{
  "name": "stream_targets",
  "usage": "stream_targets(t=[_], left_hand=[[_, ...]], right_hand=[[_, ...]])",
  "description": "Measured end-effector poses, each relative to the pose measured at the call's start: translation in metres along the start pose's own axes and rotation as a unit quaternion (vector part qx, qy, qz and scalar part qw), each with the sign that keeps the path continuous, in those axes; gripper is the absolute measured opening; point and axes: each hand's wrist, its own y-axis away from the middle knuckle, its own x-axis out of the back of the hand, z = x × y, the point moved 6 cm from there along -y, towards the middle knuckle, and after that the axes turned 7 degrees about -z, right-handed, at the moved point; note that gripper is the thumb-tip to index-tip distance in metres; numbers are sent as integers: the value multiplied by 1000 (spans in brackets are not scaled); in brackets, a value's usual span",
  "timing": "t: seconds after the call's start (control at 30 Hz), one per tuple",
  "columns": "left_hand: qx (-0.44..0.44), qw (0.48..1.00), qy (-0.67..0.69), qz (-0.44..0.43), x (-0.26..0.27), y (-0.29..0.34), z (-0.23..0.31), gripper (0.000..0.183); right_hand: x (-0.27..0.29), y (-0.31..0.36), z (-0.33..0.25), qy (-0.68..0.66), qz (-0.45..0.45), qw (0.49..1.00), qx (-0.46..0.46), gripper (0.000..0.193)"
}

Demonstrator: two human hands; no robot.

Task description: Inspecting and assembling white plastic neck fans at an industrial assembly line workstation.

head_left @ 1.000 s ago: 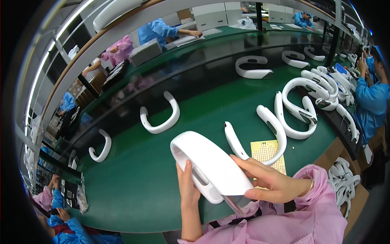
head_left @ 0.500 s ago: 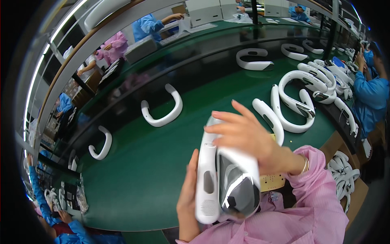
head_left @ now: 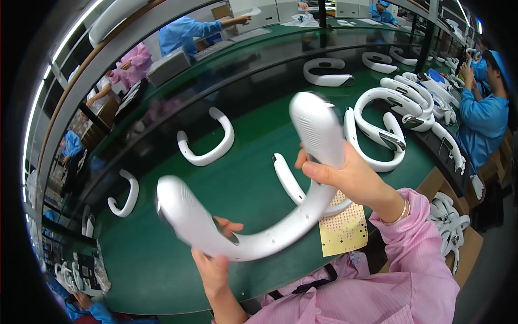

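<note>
A white U-shaped neck fan (head_left: 280, 235) is held up over the green table, its curved middle toward me and both thick ends pointing away. My left hand (head_left: 216, 270) grips its left arm from below, with fingers showing behind it. Around the right arm, my right hand (head_left: 350, 175) is closed, the thumb across the inner side. Fine ridges show on the raised right end; a dark glossy panel edges the left end. Behind the held fan, another white neck fan (head_left: 288, 178) lies on the table, partly covered by it.
Several white neck fans (head_left: 377, 129) cluster at the right; two more (head_left: 208, 156) (head_left: 127, 194) lie left. A yellow dotted sheet (head_left: 344, 232) sits at the near edge. A cardboard box (head_left: 468, 256) holds white parts. A co-worker in blue (head_left: 483, 113) stands right.
The neck fan has turned from upright, side-on, to spread open with its ends away from me. My right hand has moved from its top to its right arm; my left hand has shifted left.
</note>
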Motion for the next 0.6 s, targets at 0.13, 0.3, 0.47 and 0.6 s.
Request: stream_targets(t=[0.13,0.3,0.47,0.6], left_hand=[[113,972,141,149,-2,-17,-21,53],[189,950,169,180,-3,-23,-41,52],[258,959,104,62,3,-41,-70,66],[237,967,-95,10,32,-85,-100,51]], right_hand=[[-6,-1,30,-220,-43,963,-150,47],[-2,-8,40,-222,-20,960,-171,47],[16,-34,62,-148,26,976,-161,43],[56,-91,97,-253,106,942,-192,35]])
